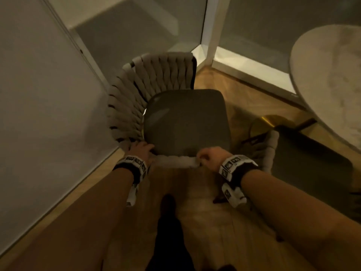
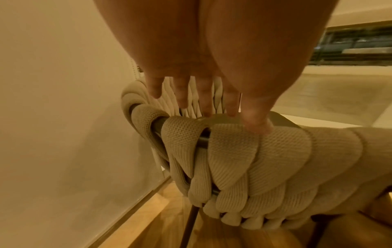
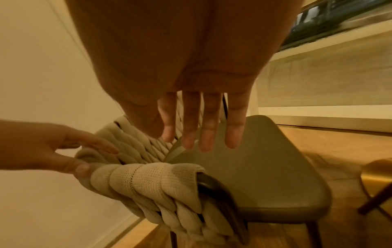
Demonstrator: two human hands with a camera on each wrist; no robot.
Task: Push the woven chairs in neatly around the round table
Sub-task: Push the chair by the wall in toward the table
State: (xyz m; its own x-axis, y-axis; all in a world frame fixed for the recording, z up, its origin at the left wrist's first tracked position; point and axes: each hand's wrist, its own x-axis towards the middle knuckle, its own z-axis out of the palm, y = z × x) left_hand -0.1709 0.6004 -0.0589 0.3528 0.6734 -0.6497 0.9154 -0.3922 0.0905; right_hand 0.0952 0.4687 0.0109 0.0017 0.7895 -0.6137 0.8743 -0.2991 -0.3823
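Observation:
A woven chair (image 1: 127, 106) with a grey seat cushion (image 1: 185, 122) stands in front of me, its beige woven rail (image 1: 175, 163) nearest. My left hand (image 1: 141, 151) rests on the rail's left corner. Its thumb lies on the near side of the weave (image 2: 244, 159) and its straight fingers (image 2: 207, 104) reach over the top. My right hand (image 1: 209, 157) is at the rail's right end. In the right wrist view its fingers (image 3: 207, 134) are straight over the cushion (image 3: 265, 176) and hold nothing. The round pale table (image 1: 328, 75) is at the right.
A wall (image 1: 39, 114) runs close along the chair's left side. Glass panels in a white frame (image 1: 211, 26) stand behind it. A second chair (image 1: 304, 159) sits partly under the table by its gold base (image 1: 269, 122). Wooden floor (image 1: 205, 222) lies below me.

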